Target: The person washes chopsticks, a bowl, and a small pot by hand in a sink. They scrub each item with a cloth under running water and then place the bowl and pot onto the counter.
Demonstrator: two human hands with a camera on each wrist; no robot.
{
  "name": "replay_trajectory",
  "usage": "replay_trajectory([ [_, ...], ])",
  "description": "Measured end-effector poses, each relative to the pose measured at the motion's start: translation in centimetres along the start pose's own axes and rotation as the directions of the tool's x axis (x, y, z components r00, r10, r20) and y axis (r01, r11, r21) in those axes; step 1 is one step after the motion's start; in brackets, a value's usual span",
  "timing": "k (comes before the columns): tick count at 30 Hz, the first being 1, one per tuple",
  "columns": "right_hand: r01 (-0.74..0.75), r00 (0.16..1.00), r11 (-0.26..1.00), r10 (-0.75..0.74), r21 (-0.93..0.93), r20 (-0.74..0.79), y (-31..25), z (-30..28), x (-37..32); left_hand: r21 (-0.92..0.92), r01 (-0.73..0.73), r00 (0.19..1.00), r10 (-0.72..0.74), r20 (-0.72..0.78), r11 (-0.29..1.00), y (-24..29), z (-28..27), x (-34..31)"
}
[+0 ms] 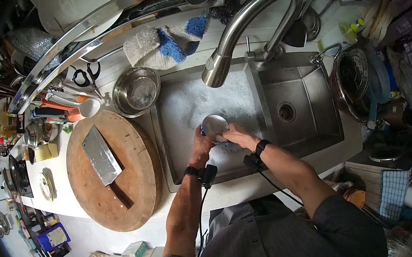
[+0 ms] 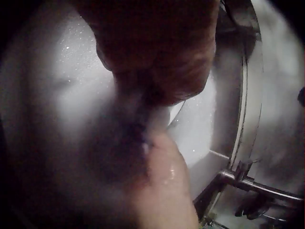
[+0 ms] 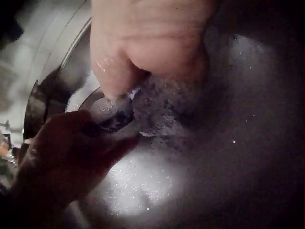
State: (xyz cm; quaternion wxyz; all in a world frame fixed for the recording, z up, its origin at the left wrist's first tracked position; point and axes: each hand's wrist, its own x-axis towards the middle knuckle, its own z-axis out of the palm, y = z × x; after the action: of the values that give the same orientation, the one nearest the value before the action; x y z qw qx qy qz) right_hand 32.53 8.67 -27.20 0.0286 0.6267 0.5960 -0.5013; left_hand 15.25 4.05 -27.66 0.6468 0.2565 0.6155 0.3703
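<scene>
Over the suds-filled left basin of the sink, both hands work close together on a small round metal bowl. My left hand grips the bowl's side, its thumb and fingers about the rim in the right wrist view. From the other side, my right hand holds a soapy, blue-grey scrubbing cloth against the bowl. Foam covers part of the cloth, and the right fingertips are hidden behind it. In the left wrist view the bowl is blurred and mostly hidden by the hands.
The faucet arches over the basin just beyond the hands. A steel pot stands at the basin's back left corner. To the left, a cleaver lies on a round wooden chopping board. The right basin has a drain.
</scene>
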Motion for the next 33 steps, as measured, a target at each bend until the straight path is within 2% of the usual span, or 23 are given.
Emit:
replay_trajectory([
  [1,-0.096,0.994,0.981,0.084,0.166,0.076,-0.7,-0.3,-1.2,0.000,-0.001,1.000,0.001,0.000,1.000,-0.3,0.4,-0.1],
  [2,-0.200,0.974,0.927,0.153,0.318,0.166,-1.5,-0.6,-2.3,-0.156,0.001,1.000,-0.002,-0.006,0.988,-0.8,0.8,-0.3],
  [3,-0.199,0.974,0.927,0.152,0.318,0.166,-1.4,-0.1,-1.9,-0.308,0.001,1.000,-0.006,-0.012,0.951,-1.0,0.9,-0.3],
  [6,-0.152,0.981,0.946,0.110,0.286,0.158,-0.3,1.2,-0.7,-0.228,0.000,0.995,0.021,0.093,0.974,-1.1,0.2,-0.1],
  [8,0.092,0.994,0.994,-0.095,-0.060,-0.054,-0.4,0.4,-1.1,-0.192,0.052,0.981,-0.014,0.191,0.980,-0.4,-0.7,0.0],
  [9,0.089,0.994,0.994,-0.092,-0.057,-0.052,-0.1,0.4,-1.1,-0.150,0.105,0.956,-0.058,0.287,0.983,-0.1,-0.9,-0.3],
  [11,0.196,0.949,0.932,-0.258,-0.304,-0.181,0.0,-0.1,-0.7,-0.126,0.097,0.951,-0.055,0.306,0.987,0.8,-0.8,-0.3],
  [12,0.196,0.949,0.932,-0.258,-0.305,-0.181,0.2,0.0,-0.2,-0.105,0.087,0.944,-0.049,0.325,0.991,0.8,-0.7,-0.1],
  [13,0.140,0.960,0.958,-0.194,-0.250,-0.203,0.3,0.0,0.4,-0.107,0.085,0.945,-0.046,0.325,0.991,0.7,-0.4,0.0],
  [15,0.085,0.967,0.977,-0.128,-0.195,-0.221,0.7,-0.1,0.8,-0.221,0.002,0.996,0.016,0.083,0.975,0.1,0.8,0.2],
  [16,0.035,0.998,0.999,-0.035,-0.019,-0.046,1.0,-0.5,0.7,-0.222,0.000,0.996,0.019,0.084,0.975,-0.2,1.4,0.3],
  [17,-0.049,0.989,0.988,0.028,0.145,0.143,1.2,-0.8,0.7,-0.199,-0.057,0.998,0.053,-0.026,0.978,-0.6,2.0,0.3],
  [18,-0.049,0.990,0.989,0.028,0.142,0.140,1.5,0.4,0.8,-0.171,-0.112,0.987,0.089,-0.136,0.979,-0.8,2.8,0.3],
  [20,-0.110,0.990,0.820,0.143,0.562,-0.015,2.2,3.8,1.6,-0.252,-0.138,0.978,0.092,-0.188,0.958,-0.3,3.4,0.1],
  [22,-0.079,0.996,0.880,0.086,0.469,0.007,1.3,2.2,1.0,-0.239,-0.085,0.995,0.069,-0.077,0.967,-0.3,2.5,0.4],
  [24,0.049,0.998,0.999,-0.048,-0.015,0.028,-0.2,0.2,0.1,-0.261,-0.029,1.000,0.026,-0.015,0.965,0.2,1.7,0.0],
  [25,0.049,0.998,0.999,-0.049,-0.013,0.027,0.0,0.2,0.2,-0.237,0.019,0.994,0.008,0.111,0.971,0.0,0.7,0.3],
  [26,0.102,0.988,0.982,-0.119,-0.159,-0.098,0.1,0.1,0.3,-0.208,0.063,0.972,-0.013,0.235,0.976,-0.4,0.1,0.6],
  [27,0.134,0.956,0.942,-0.204,-0.307,-0.210,0.4,0.1,0.5,-0.197,0.084,0.971,-0.036,0.235,0.977,-0.3,0.2,0.6],
  [28,0.134,0.956,0.942,-0.204,-0.306,-0.210,0.6,0.2,0.9,-0.197,0.083,0.971,-0.036,0.234,0.977,-0.5,0.4,0.7],
  [31,0.073,0.973,0.975,-0.116,-0.211,-0.200,2.8,1.0,3.0,-0.332,-0.068,0.989,0.108,0.104,0.941,-2.1,1.8,1.4],
  [32,-0.009,0.997,0.991,0.020,0.132,-0.078,4.7,2.2,4.5,-0.295,-0.138,0.990,0.131,-0.043,0.946,-2.8,2.6,1.7],
  [33,-0.135,0.991,0.885,0.109,0.445,0.084,5.7,2.9,5.2,-0.246,-0.200,0.970,0.156,-0.188,0.948,-3.1,2.9,1.9],
])
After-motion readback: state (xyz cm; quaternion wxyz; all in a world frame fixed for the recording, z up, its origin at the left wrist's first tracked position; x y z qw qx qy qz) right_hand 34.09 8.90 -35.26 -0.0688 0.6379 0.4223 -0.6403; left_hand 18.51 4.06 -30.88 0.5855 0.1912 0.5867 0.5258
